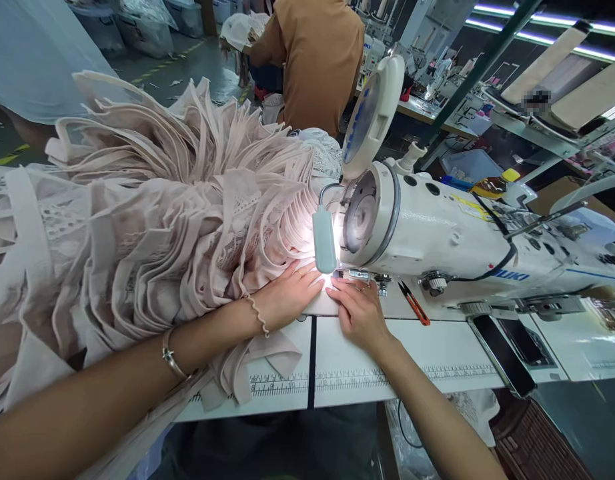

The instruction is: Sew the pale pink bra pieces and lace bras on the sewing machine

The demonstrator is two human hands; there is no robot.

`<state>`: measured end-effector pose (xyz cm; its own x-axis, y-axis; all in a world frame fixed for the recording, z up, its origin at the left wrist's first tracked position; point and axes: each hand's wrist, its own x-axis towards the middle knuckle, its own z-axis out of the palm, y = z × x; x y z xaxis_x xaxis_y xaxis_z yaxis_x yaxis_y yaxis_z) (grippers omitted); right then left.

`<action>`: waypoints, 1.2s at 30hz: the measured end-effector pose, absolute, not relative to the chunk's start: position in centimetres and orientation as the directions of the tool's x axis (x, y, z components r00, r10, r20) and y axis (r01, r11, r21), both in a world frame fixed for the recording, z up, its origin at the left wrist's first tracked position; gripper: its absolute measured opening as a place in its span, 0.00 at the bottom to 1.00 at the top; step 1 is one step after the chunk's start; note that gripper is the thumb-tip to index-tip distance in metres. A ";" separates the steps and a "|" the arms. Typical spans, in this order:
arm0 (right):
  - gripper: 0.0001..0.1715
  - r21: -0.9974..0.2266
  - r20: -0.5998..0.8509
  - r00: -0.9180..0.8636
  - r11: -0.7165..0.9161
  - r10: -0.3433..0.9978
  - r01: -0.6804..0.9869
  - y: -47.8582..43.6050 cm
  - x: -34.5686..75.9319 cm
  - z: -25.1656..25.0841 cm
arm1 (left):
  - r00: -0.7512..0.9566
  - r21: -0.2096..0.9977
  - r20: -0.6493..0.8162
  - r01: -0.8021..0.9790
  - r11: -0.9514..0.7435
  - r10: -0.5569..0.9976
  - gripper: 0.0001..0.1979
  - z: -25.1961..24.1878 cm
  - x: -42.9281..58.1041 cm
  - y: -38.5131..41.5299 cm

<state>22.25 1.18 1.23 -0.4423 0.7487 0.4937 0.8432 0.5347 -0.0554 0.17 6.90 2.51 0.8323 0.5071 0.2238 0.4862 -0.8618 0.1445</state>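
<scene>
A large heap of pale pink strap-and-lace fabric pieces covers the left of the white sewing table. My left hand lies flat, fingers stretched out, on the fabric edge right in front of the needle. My right hand lies flat beside it, fingers pointing at the presser foot under the white sewing machine. A small work lamp shines brightly on the spot between both hands. The needle itself is lost in the glare.
Orange-handled snips lie on the table right of my right hand. A dark phone lies further right. A printed ruler runs along the table's front edge. A person in a brown top works at a bench behind.
</scene>
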 end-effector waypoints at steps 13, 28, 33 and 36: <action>0.29 -0.101 0.264 -0.424 0.462 0.866 0.881 2.3 22.9 0.9 | 0.797 0.252 0.179 0.529 -0.810 0.576 0.16 2.2 0.9 8.4; 0.34 -0.031 0.150 -0.405 0.414 0.902 0.910 2.8 22.7 1.0 | 0.701 0.343 0.160 0.621 -0.705 0.695 0.10 3.3 1.7 9.0; 0.33 -0.008 0.191 -0.323 0.330 0.927 0.944 3.3 22.6 1.1 | 0.611 0.224 0.220 0.728 -0.649 0.761 0.09 2.9 2.1 8.3; 0.29 -0.010 0.193 -0.306 0.314 0.932 0.950 4.0 22.5 1.1 | 0.675 0.024 0.324 0.695 -0.719 0.663 0.12 2.8 2.5 7.5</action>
<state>22.52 3.99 1.12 -0.3059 0.9323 0.1931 0.9495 0.3135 -0.0096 2.51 7.46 2.76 0.6747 0.6630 0.3244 0.6949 -0.7188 0.0237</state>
